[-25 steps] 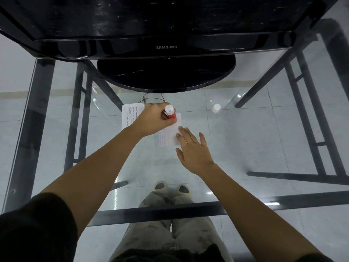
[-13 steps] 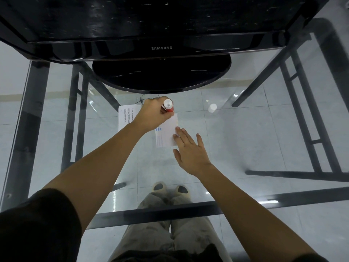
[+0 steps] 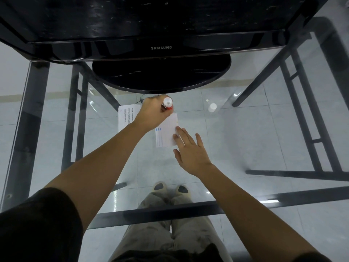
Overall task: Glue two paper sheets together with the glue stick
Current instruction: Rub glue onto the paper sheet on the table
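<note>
Printed sheet [image 3: 126, 118] flat mid-surface, far side, part under left hand [image 3: 151, 115]. Left fist clamped on glue stick [image 3: 167, 104], at far edge of small sheet [image 3: 166, 132]. Right hand [image 3: 190, 152] flat, fingers spread, pinning its right edge. Cap [image 3: 212, 107] further right. Keep pressure even, strokes out to edges, sheet pinned. Vs 1 s ago: stick moved farther, more sheet exposed.

A red-and-white glue stick [image 3: 167, 105], white paper sheets [image 3: 167, 133] with blue print, a black monitor [image 3: 162, 48].
</note>
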